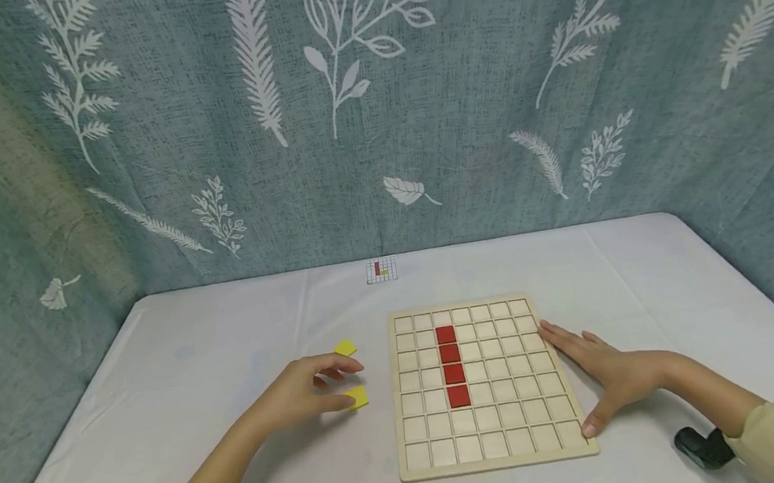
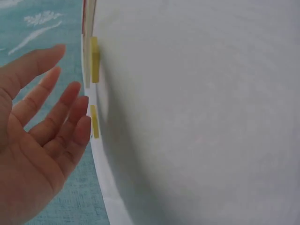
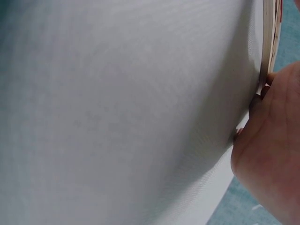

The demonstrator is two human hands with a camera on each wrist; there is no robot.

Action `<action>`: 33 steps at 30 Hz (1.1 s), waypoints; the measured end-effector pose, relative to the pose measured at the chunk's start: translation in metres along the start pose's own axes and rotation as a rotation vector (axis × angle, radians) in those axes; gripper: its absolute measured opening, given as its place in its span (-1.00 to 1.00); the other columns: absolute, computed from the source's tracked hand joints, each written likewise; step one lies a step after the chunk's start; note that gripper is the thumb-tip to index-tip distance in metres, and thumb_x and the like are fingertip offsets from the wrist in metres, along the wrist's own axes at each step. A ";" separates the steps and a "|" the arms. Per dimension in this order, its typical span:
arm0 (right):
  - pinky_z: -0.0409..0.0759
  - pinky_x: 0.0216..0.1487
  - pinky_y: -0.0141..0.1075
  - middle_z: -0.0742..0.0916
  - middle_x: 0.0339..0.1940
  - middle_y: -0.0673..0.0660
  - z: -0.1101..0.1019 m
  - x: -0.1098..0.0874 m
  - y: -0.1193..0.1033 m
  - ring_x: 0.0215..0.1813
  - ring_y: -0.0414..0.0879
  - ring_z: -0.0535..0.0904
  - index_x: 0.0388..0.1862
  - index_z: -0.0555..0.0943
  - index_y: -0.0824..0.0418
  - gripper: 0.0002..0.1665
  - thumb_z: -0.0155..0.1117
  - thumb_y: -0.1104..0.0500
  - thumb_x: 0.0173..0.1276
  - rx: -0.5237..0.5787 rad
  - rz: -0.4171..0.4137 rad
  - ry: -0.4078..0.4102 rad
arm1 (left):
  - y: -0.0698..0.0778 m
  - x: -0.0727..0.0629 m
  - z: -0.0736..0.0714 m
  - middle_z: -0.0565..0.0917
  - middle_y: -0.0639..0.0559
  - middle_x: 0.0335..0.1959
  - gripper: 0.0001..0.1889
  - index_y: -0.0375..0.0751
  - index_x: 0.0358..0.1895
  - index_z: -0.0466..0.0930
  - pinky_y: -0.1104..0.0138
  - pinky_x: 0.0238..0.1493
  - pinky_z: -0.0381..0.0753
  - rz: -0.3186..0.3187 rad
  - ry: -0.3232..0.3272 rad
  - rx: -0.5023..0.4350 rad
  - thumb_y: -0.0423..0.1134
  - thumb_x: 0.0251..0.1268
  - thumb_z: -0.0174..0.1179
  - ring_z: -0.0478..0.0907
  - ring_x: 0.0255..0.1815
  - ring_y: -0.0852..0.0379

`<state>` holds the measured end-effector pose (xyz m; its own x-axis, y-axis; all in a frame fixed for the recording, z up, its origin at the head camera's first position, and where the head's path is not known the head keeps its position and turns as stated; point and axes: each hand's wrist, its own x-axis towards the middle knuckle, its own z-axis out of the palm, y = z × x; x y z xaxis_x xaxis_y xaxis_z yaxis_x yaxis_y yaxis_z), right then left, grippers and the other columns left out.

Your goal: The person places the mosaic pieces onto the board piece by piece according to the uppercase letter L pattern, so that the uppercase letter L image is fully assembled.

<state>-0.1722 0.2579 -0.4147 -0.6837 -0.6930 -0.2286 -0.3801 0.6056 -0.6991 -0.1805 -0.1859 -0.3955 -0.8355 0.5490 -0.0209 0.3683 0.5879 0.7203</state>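
While the right grip (image 1: 616, 369), spread against the gridded board (image 1: 503, 391), probably steadies it, the left grip (image 1: 300, 392), relaxed and empty, hovers near yellow tiles (image 1: 361, 394).

A blue-green curtain (image 1: 479, 177) is hanging behind the far edge of the tabletop (image 1: 180, 358) and falling beside its left and right edges. White leaf prints (image 1: 404, 190) are scattering across the fabric, and a brownish streak (image 1: 31, 161) is slanting down toward the far left corner. A white cloth (image 1: 646, 277) is covering the tabletop, faint creases (image 1: 612, 261) running forward from its far edge.
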 end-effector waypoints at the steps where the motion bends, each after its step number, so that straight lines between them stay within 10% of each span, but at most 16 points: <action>1: -0.45 0.25 0.28 -0.25 0.47 0.35 0.000 0.000 0.000 0.37 -0.48 -0.46 0.46 -0.33 0.32 0.54 0.56 -0.09 -0.19 0.003 -0.004 -0.001 | 0.000 0.000 0.000 0.63 0.01 -0.07 -0.59 -0.16 -0.02 0.57 0.27 -0.12 0.52 0.002 0.002 0.018 -0.22 0.00 0.37 0.52 -0.10 0.04; 19: -0.46 0.27 0.27 -0.25 0.47 0.35 -0.001 0.000 -0.001 0.29 -0.62 -0.45 0.45 -0.33 0.34 0.54 0.55 -0.10 -0.19 0.005 0.009 -0.004 | -0.006 0.001 0.018 0.62 0.12 -0.13 -0.60 -0.10 -0.06 0.59 0.33 -0.10 0.53 -0.007 0.072 0.043 -0.19 -0.06 0.41 0.51 -0.14 0.14; 28: -0.47 0.25 0.27 -0.26 0.47 0.33 -0.002 -0.001 -0.003 0.48 0.01 -0.43 0.46 -0.34 0.30 0.53 0.56 -0.07 -0.18 0.025 0.008 -0.012 | -0.009 0.000 0.030 0.62 0.14 -0.13 -0.62 -0.09 -0.08 0.60 0.37 -0.01 0.53 0.010 0.147 0.007 -0.28 -0.06 0.40 0.57 -0.06 0.13; 33: -0.46 0.26 0.28 -0.25 0.47 0.35 -0.002 0.000 -0.002 0.45 -0.26 -0.46 0.45 -0.34 0.33 0.53 0.55 -0.09 -0.18 0.016 0.006 -0.009 | -0.012 -0.003 0.033 0.65 0.18 -0.16 -0.64 -0.06 -0.11 0.63 0.39 -0.03 0.54 0.001 0.207 0.021 -0.25 -0.09 0.42 0.58 -0.09 0.16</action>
<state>-0.1721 0.2576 -0.4121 -0.6800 -0.6931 -0.2391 -0.3658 0.6034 -0.7086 -0.1688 -0.1744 -0.4269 -0.9003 0.4172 0.1242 0.3757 0.6007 0.7056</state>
